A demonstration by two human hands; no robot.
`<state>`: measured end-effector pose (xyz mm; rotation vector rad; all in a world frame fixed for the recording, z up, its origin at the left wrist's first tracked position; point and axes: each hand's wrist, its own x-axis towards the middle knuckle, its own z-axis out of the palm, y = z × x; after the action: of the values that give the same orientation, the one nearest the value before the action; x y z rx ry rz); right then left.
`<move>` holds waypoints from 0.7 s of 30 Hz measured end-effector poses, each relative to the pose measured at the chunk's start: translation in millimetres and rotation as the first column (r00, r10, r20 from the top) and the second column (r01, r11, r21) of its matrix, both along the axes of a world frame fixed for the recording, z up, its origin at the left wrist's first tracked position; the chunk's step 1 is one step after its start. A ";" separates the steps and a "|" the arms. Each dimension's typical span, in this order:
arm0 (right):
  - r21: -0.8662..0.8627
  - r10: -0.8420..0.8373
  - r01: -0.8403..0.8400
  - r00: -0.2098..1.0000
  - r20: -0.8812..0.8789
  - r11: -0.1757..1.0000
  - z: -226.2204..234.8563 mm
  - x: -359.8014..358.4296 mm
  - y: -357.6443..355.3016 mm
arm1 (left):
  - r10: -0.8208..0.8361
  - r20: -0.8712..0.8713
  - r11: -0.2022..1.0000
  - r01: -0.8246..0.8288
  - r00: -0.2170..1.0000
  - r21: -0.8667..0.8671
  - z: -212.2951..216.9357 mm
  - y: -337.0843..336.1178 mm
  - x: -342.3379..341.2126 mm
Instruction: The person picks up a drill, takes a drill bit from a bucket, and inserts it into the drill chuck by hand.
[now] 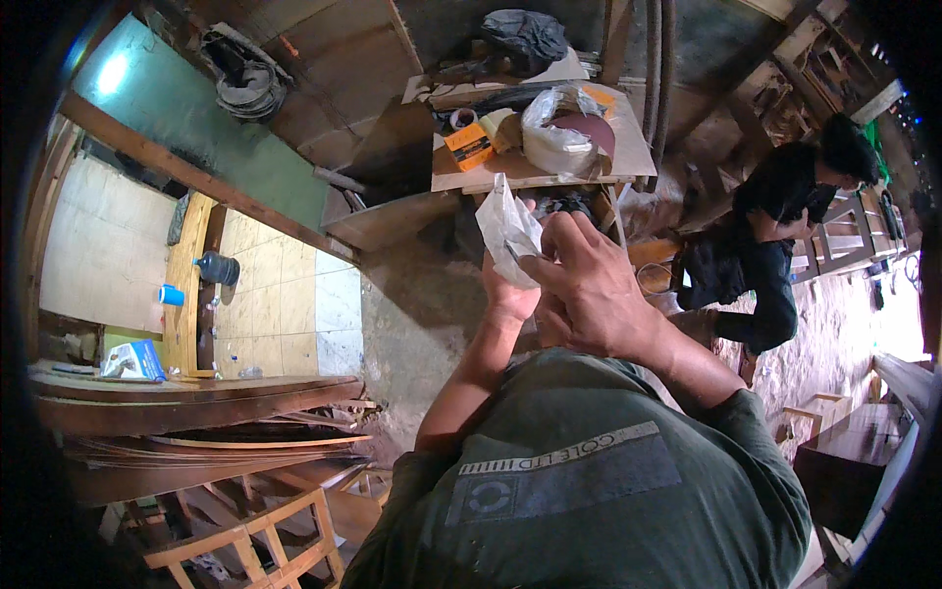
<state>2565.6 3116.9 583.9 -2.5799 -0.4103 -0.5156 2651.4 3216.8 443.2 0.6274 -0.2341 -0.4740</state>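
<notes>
Both hands met at chest height: the left hand (510, 290) gripped a crumpled clear bag (507, 228), and the right hand (589, 285) pinched its edge. Beyond, a board (535, 172) bore an orange box (469, 146) (small, rectangular) and a white sack (554, 133).

dim interior | daylight glare far right | fisheye bending, dark rim | sharp centre
</notes>
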 end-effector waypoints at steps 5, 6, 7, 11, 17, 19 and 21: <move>-0.063 -0.217 0.218 0.976 0.020 0.974 -27.5 -16.1 0.1 | -0.126 -0.166 0.988 0.110 0.978 -0.104 -26.1 -7.4 -20.7; -0.126 -0.276 0.267 0.959 -0.062 0.956 -36.9 -23.6 -3.4 | -0.143 -0.184 0.989 0.132 0.972 -0.072 -36.8 -10.1 -28.8; -0.191 -0.332 0.304 0.933 -0.139 0.933 -46.8 -31.6 -6.8 | -0.091 -0.022 0.983 0.094 0.996 0.156 -67.8 -10.8 -40.7; -0.059 -0.451 0.453 0.851 -0.270 0.890 -118.1 -96.4 -32.2 | -0.400 0.077 0.856 0.343 0.913 0.386 -89.6 -20.6 -111.4; -0.243 -0.722 0.776 0.357 -0.593 0.582 -131.9 -208.5 -46.3 | -0.734 -0.353 0.588 0.803 0.581 0.098 -97.4 -55.7 -191.3; -0.264 -0.784 0.812 0.333 -0.523 0.521 -142.3 -236.5 -53.9 | -0.755 -0.379 0.549 0.832 0.535 0.081 -107.9 -72.8 -209.6; -0.310 -0.832 0.836 0.272 -0.483 0.453 -142.6 -252.3 -67.3 | -0.791 -0.403 0.419 0.888 0.460 0.190 -85.9 -96.4 -220.9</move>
<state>2313.3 3049.6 441.3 -2.5586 1.2860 0.0251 2430.5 3120.4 357.4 0.7920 -0.2049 -1.6535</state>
